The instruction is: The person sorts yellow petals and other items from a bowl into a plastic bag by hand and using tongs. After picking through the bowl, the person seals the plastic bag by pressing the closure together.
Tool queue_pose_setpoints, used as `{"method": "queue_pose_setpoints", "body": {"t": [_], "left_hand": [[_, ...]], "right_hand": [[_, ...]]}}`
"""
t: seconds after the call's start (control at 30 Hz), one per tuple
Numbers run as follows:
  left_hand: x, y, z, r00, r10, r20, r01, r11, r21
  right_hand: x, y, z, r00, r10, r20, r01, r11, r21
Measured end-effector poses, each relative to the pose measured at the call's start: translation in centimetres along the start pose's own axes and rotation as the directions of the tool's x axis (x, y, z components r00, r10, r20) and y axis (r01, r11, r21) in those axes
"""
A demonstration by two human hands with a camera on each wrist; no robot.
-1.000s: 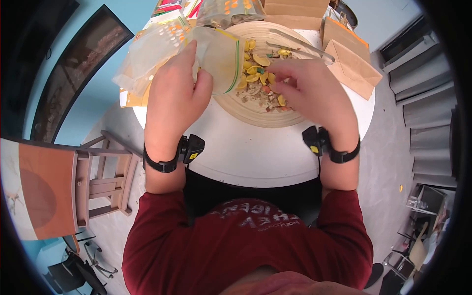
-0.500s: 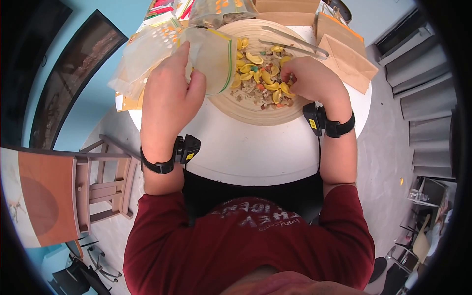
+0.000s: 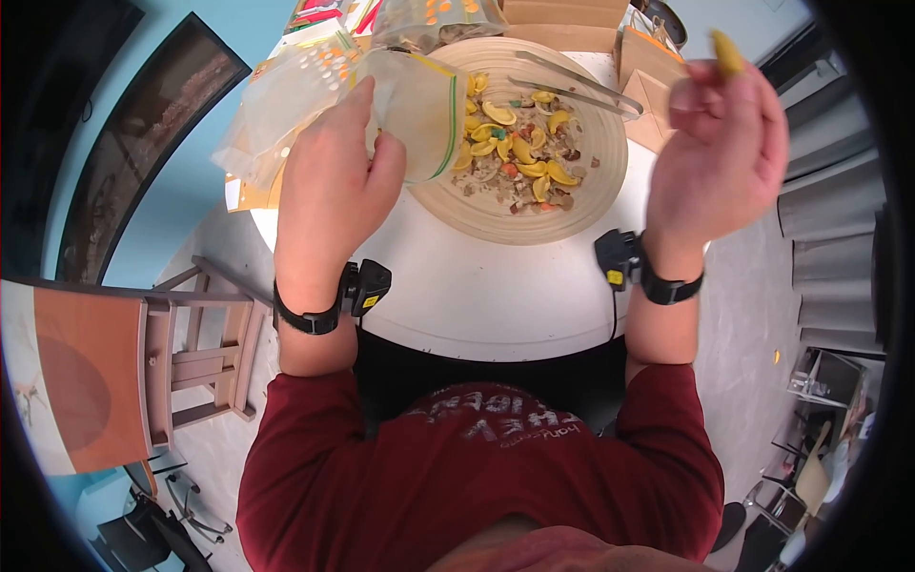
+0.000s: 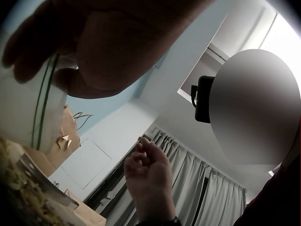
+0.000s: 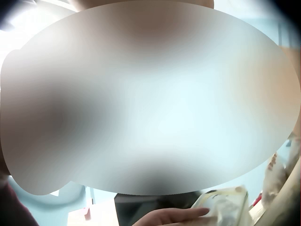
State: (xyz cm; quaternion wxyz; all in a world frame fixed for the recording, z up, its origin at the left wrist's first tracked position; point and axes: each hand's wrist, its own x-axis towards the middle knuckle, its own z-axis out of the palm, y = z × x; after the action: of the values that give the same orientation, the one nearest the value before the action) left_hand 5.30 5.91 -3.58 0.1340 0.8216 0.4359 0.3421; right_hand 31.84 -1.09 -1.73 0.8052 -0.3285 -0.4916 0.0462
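My left hand (image 3: 329,186) grips a clear zip bag (image 3: 415,119) at the plate's left side, the bag's green-striped mouth turned toward the plate. In the left wrist view, the thumb and fingers lie on either side of that bag's (image 4: 28,108) green strip. Raised to the right of the plate, my right hand (image 3: 720,153) pinches a yellow curved piece (image 3: 727,52) between thumb and fingers. A round wooden plate (image 3: 610,162) carries more yellow shell-like pieces (image 3: 499,113) mixed with brown, orange and green bits. The right wrist view is mostly blurred out.
Metal tongs (image 3: 581,86) lie across the plate's right side. Brown paper bags (image 3: 650,100) stand behind them. Another bag with white dots (image 3: 295,105) lies left of the left hand, and a filled zip bag (image 3: 438,24) sits at the back. A wooden stool (image 3: 205,353) is at left.
My right hand has lifted from the right side of the pile, up and to the right, with a yellow piece in its fingers. The left hand keeps its place at the zip bag.
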Motion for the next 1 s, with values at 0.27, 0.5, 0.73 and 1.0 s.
{"method": "queue_pose_setpoints", "body": {"t": [0.27,0.5,0.73,1.0], "left_hand": [[-0.1,0.3,-0.1,0.999,-0.041,0.012,0.042,0.999,-0.013],[0.0,-0.3,0.1,1.000,-0.029,0.003,0.030,0.999,-0.037],[0.0,0.0,0.2,0.998,-0.058,0.011,0.059,0.997,-0.049],[0.0,-0.1,0.2,0.999,-0.045,0.009,0.045,0.998,-0.045]], "right_hand": [[-2.0,2.6,-0.6,0.417,0.700,0.579,0.348,0.466,-0.814],[-1.5,4.4,-1.0,0.284,0.833,0.475,0.272,0.405,-0.873],[-0.4,4.8,-1.6,0.523,0.693,0.496,0.142,0.503,-0.853],[0.3,3.1,-1.2,0.994,-0.081,-0.080,0.078,0.996,-0.041]]}}
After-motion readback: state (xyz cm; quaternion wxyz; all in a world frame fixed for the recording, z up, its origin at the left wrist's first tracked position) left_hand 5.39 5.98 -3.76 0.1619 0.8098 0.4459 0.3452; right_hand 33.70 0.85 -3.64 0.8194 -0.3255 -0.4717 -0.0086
